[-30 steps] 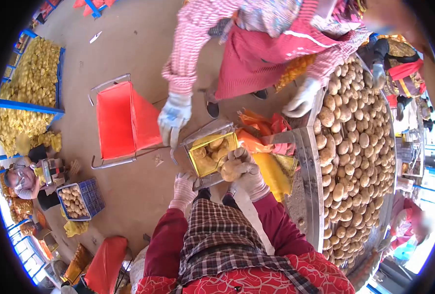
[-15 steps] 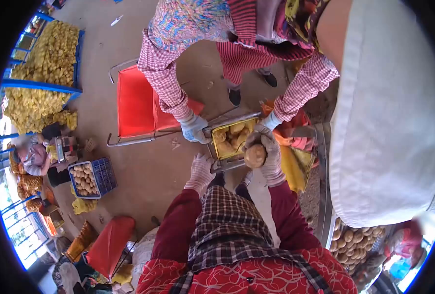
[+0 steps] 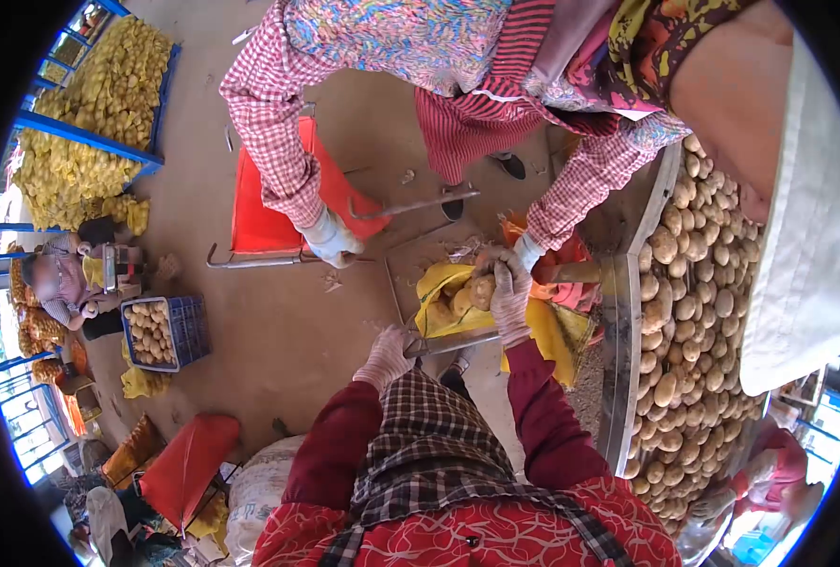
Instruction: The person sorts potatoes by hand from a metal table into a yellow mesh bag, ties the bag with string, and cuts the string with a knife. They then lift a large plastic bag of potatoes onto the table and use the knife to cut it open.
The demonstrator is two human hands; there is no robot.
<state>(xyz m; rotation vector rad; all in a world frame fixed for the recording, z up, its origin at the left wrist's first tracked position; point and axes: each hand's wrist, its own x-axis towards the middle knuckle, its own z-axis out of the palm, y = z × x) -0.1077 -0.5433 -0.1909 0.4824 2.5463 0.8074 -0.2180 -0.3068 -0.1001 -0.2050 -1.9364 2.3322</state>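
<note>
My left hand (image 3: 388,353), in a pale knit glove, is closed on the end of a metal bar (image 3: 458,341) along the near side of a yellow mesh bag (image 3: 439,280). Potatoes (image 3: 450,308) lie in the bag's mouth. My right hand (image 3: 510,295), in a soiled glove, grips a potato (image 3: 482,292) over the bag's right side. Facing me, a co-worker's gloved hand (image 3: 333,240) is apart from the bag on the left. The co-worker's other hand (image 3: 528,251) is close to my right fingers and partly hidden behind them.
Many potatoes (image 3: 689,312) cover a metal-edged sorting bed at right, beside a pale hanging cloth (image 3: 807,236). A red folding cart (image 3: 267,213) stands beyond. Left are a blue crate (image 3: 185,331) of potatoes, a seated person (image 3: 65,279) and stacked yellow sacks (image 3: 94,123).
The co-worker's hand has moved left, away from the bag, and the far bar is now apart from it. My right hand has brought the potato closer over the bag. The potato bed shows more.
</note>
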